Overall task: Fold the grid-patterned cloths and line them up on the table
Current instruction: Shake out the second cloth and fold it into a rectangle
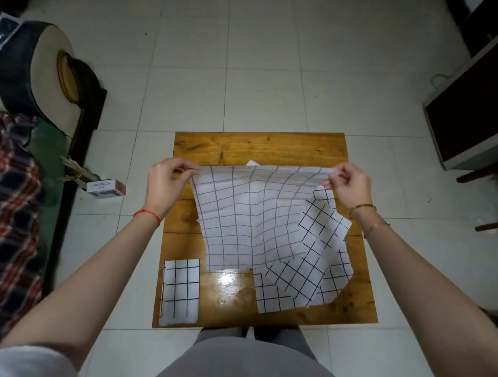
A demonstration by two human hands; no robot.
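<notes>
The raised cloth [249,214] that we hold up over the wooden table [229,292] hides the tabletop behind it and part of the loose cloth pile [315,268] at our right, of which only a white corner peeks above the top edge. Our left hand [166,180] and right hand [348,181] each pinch a top corner (fingertips partly hidden by fabric). A folded cloth [180,292] lies at the table's near-left corner; a small box [105,188] sits on the floor beside the sofa [36,67].
</notes>
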